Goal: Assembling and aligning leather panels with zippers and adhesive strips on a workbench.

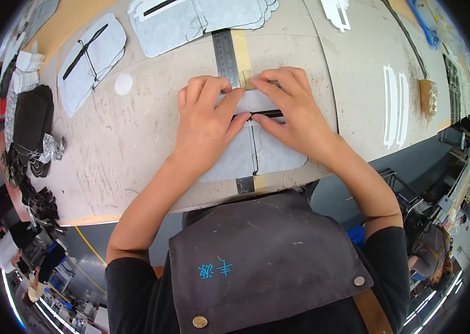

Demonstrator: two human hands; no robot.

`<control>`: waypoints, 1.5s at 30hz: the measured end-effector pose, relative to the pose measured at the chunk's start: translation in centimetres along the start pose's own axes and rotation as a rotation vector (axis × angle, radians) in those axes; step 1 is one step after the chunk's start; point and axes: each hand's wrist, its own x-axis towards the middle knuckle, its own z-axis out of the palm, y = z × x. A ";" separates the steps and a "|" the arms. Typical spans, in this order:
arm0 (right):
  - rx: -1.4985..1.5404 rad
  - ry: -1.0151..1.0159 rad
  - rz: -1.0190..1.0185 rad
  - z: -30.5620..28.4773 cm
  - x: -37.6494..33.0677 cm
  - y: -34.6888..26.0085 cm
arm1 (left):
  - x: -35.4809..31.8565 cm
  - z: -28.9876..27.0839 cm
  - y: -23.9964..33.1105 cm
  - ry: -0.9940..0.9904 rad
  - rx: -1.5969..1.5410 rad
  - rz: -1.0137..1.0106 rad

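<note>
A light grey panel [282,150] lies at the near edge of the table, with a black strip [271,113] across it and a thin dark line running down its middle. My left hand [204,119] grips the panel's left half, thumb at the strip and index finger bent near the far edge. Mirroring it, my right hand [296,106] grips the other half. Both thumb tips nearly meet at the strip's middle. Beneath the panel run a steel ruler [225,55] and yellow tape [240,47], showing beyond its far and near edges.
Farther off lie a stack of similar panels [171,33] and, leftward, more panels [93,67]. A white disc [124,84] sits between. White cut-out frames [395,108] and a brown roll [428,97] are at right. Dark pieces [32,122] are piled at left. Other people are beyond the table.
</note>
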 end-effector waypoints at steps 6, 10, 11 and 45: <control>0.054 -0.015 -0.029 0.1 0.9 0.8 | 0.3 0.2 0.1 0.043 -0.061 -0.003; 0.041 -0.026 -0.051 -0.1 1.7 0.4 | 0.6 0.1 0.2 0.045 -0.134 -0.058; -0.025 -0.079 -0.042 -0.6 2.0 0.0 | 0.7 -0.1 0.2 0.031 -0.125 -0.058; -0.231 0.183 -0.049 0.2 -4.7 -1.1 | 4.0 0.4 -0.9 -0.129 -0.147 -0.208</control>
